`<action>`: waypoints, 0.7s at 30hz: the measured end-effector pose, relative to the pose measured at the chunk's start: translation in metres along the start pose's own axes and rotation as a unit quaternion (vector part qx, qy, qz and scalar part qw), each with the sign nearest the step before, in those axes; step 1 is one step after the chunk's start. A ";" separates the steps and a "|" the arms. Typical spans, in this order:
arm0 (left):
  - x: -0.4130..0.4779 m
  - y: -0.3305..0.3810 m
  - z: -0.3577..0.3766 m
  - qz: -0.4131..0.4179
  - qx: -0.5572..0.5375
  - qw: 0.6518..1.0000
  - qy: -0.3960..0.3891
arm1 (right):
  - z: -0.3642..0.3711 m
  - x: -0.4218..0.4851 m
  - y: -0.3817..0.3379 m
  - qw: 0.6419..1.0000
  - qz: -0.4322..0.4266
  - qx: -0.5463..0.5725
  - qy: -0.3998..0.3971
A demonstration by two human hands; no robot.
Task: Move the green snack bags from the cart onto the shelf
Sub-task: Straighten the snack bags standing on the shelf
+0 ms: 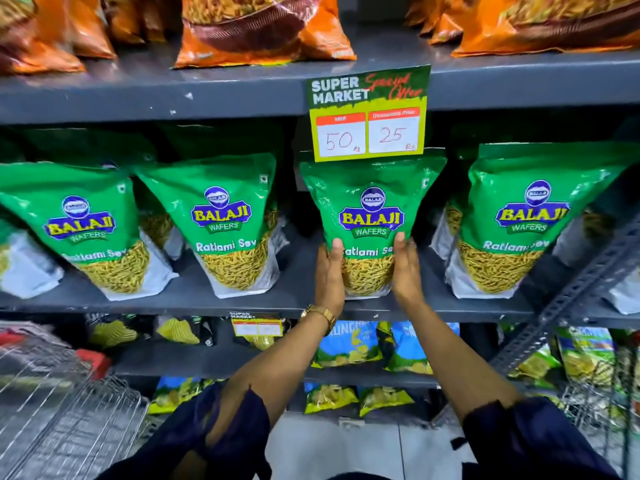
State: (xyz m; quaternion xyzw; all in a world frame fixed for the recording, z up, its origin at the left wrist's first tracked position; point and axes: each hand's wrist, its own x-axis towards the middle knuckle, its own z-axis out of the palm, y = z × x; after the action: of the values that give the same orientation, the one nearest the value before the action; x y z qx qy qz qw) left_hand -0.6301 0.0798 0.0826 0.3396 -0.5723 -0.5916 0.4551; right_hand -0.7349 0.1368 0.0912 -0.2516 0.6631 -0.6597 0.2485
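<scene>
A green snack bag [370, 209] stands upright on the grey middle shelf [194, 303], just below a price sign. My left hand [329, 275] presses its left side and my right hand [407, 271] presses its right side, so both grip the bag's lower half. Other green bags of the same kind stand on the shelf: one at the left [86, 223], one left of centre [228, 220] and one at the right [519, 216], with more behind them. The wire cart [62, 403] is at the lower left, blurred; I cannot see its contents.
A special-offer price sign [369, 114] hangs from the upper shelf edge. Orange snack bags [256, 29] fill the top shelf. Blue and yellow packets [349, 344] sit on the lower shelves. A slotted metal upright [571, 296] runs along the right.
</scene>
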 end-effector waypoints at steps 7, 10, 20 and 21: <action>0.007 -0.003 -0.007 -0.005 -0.011 0.999 -0.037 | 0.014 0.001 0.001 0.999 0.000 0.045 0.006; 0.007 -0.005 -0.007 -0.024 0.004 0.999 -0.040 | 0.012 0.008 0.021 0.999 -0.005 0.044 -0.015; -0.027 0.029 -0.060 0.081 0.169 0.981 -0.042 | 0.043 -0.064 -0.013 0.973 -0.129 -0.014 0.193; -0.034 0.039 -0.072 0.122 0.186 0.974 -0.033 | 0.051 -0.076 -0.015 0.969 -0.166 -0.034 0.180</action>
State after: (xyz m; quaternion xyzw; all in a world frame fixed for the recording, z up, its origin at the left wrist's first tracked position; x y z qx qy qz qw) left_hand -0.5461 0.0875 0.1086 0.3261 -0.7241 -0.4258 0.4336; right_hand -0.6442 0.1493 0.1055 -0.2436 0.6678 -0.7034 0.0032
